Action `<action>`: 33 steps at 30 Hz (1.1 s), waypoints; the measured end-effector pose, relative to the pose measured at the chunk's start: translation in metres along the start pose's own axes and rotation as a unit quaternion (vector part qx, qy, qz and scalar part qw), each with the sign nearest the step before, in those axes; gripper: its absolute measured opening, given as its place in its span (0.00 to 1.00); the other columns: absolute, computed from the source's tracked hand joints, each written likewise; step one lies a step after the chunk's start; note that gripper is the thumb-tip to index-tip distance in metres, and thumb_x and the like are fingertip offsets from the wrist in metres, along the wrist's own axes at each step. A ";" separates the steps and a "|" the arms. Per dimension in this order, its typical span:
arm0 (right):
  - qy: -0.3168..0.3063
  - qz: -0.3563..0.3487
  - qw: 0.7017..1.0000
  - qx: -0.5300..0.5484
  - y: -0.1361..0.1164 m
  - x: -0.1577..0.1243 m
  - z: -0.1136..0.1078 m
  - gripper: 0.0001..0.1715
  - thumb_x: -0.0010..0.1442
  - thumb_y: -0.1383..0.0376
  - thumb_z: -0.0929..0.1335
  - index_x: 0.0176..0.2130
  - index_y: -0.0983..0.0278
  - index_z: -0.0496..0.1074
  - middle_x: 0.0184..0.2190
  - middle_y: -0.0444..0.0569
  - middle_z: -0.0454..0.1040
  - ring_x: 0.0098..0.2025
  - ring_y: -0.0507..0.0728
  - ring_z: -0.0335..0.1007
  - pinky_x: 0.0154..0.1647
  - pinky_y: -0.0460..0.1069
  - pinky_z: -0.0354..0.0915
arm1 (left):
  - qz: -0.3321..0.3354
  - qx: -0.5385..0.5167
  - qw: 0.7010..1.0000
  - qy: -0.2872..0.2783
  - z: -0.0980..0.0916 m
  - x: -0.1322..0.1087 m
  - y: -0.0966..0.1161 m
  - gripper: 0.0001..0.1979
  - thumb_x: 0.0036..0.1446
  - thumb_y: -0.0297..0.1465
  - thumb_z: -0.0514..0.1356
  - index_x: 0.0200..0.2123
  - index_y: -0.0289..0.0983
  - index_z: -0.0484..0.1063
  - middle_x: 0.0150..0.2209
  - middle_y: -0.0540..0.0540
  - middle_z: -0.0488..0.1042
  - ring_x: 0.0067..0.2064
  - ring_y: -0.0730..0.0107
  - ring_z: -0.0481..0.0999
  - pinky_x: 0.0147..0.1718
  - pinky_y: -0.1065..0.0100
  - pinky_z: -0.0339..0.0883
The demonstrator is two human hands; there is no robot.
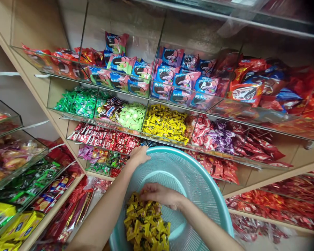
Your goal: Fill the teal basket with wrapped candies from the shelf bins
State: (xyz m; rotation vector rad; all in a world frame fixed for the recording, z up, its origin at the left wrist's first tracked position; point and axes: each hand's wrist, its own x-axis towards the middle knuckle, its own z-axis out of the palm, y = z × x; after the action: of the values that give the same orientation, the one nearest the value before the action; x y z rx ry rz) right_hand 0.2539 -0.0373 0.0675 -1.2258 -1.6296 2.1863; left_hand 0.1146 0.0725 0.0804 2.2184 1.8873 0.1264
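Observation:
A turquoise plastic mesh basket (204,174) is tilted in front of the shelves. My left hand (139,156) is closed over its far left rim. Inside, a heap of yellow-wrapped candies (146,226) lies toward the near left side. My right hand (161,195) reaches in over the top of that heap, its fingers curled on some of the candies; the fingertips are partly hidden. Just beyond the basket, a shelf compartment holds a pile of similar yellow candies (166,122).
Clear-fronted shelves hold green candies (78,101), Snickers bars (110,111), light green candies (132,115), purple-and-white candies (222,136) and blue-pink cookie packs (162,75). A transparent shelf front (178,143) runs close behind the basket rim. More snack shelves (26,174) stand at left.

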 end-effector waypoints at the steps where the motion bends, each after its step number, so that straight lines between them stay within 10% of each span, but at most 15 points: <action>1: 0.009 0.001 0.999 0.036 0.001 0.000 -0.003 0.17 0.47 0.55 0.68 0.35 0.62 0.68 0.31 0.45 0.69 0.25 0.48 0.61 0.17 0.41 0.55 | 0.001 0.002 1.000 -0.001 0.000 0.000 0.000 0.18 0.45 0.43 0.56 0.40 0.42 0.68 0.39 0.45 0.74 0.41 0.62 0.72 0.37 0.69 0.63; 22: -0.056 0.024 0.973 0.224 0.002 -0.003 -0.004 0.19 0.42 0.65 0.69 0.38 0.63 0.68 0.39 0.45 0.66 0.38 0.53 0.64 0.37 0.53 0.66 | -0.004 0.010 1.000 -0.006 0.001 0.002 0.003 0.20 0.45 0.43 0.57 0.42 0.43 0.67 0.40 0.45 0.74 0.42 0.62 0.72 0.39 0.68 0.63; 33: -0.074 0.027 0.982 0.170 0.012 -0.001 -0.004 0.24 0.37 0.66 0.74 0.37 0.63 0.69 0.31 0.42 0.64 0.29 0.46 0.61 0.27 0.42 0.63 | -0.006 0.004 1.000 -0.008 -0.006 -0.002 0.012 0.19 0.45 0.42 0.57 0.41 0.43 0.67 0.41 0.46 0.73 0.43 0.62 0.71 0.39 0.69 0.62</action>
State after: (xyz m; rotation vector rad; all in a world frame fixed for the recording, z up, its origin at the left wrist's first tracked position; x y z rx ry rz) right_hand 0.2613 -0.0397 0.0573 -1.0427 -1.2075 2.5101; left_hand 0.1249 0.0698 0.0893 2.2062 1.8956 0.0999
